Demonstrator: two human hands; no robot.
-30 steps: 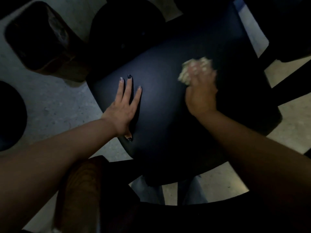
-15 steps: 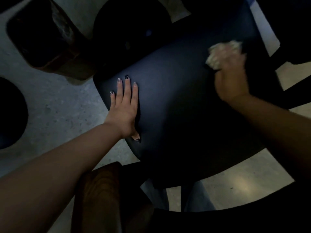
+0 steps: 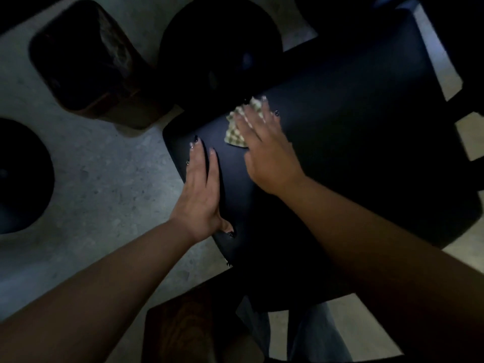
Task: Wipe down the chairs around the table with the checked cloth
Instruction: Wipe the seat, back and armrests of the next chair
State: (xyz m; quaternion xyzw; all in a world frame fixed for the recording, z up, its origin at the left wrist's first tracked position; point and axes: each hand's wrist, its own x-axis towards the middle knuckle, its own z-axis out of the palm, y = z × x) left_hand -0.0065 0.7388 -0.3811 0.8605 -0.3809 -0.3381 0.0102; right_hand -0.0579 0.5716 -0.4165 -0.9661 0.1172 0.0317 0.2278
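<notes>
Both hands lie flat on the seat (image 3: 353, 158): the right hand (image 3: 264, 150) has swept the cloth (image 3: 237, 127) across to beside the left hand (image 3: 201, 189), covering that side.

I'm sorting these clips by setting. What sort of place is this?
Probably a dim café or dining room, though that is a guess. A dark padded chair seat stands on a speckled stone-like floor, with round dark stools and a wooden stool close by.

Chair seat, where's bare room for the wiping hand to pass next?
The seat is bare to the right of the right hand, out to its far edge. It is crowded at the left edge, where the left hand rests flat beside the cloth.
</notes>
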